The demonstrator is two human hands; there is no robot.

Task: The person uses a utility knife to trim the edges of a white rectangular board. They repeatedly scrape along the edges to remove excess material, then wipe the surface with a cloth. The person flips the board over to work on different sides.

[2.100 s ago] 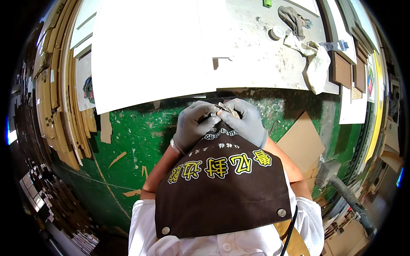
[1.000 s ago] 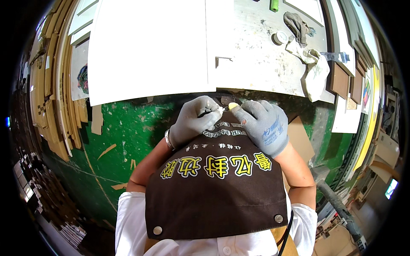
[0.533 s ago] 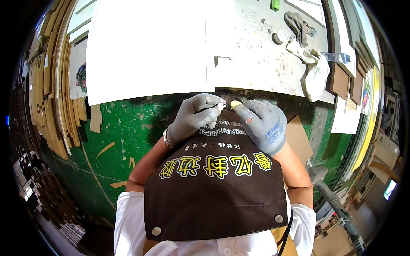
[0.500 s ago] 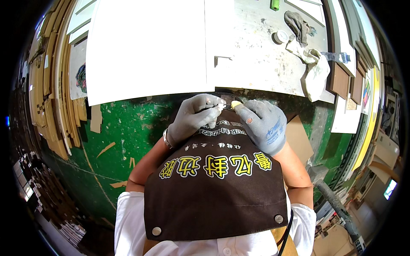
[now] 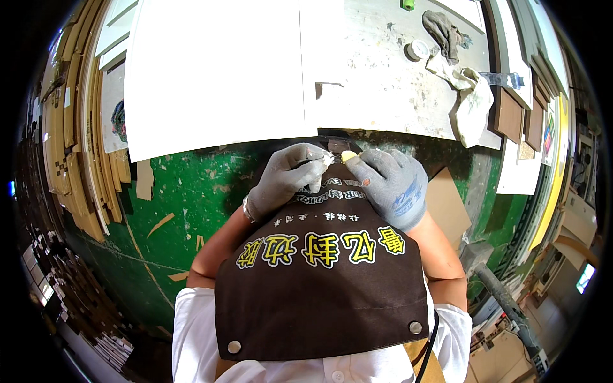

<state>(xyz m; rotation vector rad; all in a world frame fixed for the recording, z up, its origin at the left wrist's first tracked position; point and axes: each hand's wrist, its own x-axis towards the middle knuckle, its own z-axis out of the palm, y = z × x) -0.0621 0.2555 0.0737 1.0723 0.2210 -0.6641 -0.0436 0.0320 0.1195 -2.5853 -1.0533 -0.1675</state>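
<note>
Both my hands wear grey work gloves and meet in front of the dark apron [image 5: 319, 300], just short of the table edge. My left hand [image 5: 287, 175] is closed, its thumb and forefinger pinching a small white bit [image 5: 328, 158], too small to name. A small yellow piece [image 5: 348, 156] is gripped at the thumb and fingertips of my right hand [image 5: 396, 185]; its kind does not show. Something thin seems to lie between the two pinches, but I cannot make it out. The right glove's thumb has a worn hole.
A large white panel [image 5: 217, 70] lies on the grey, stained table [image 5: 383, 96]. Farther right are a pale cloth [image 5: 471, 115], a dark rag [image 5: 440, 29], a round white container [image 5: 417, 50] and a clear plastic bottle [image 5: 504, 80]. Stacked boards [image 5: 76, 127] line the left.
The view has shifted slightly, so the panel and table sit a little further left. My hands keep nearly the same pose and the same pinches.
</note>
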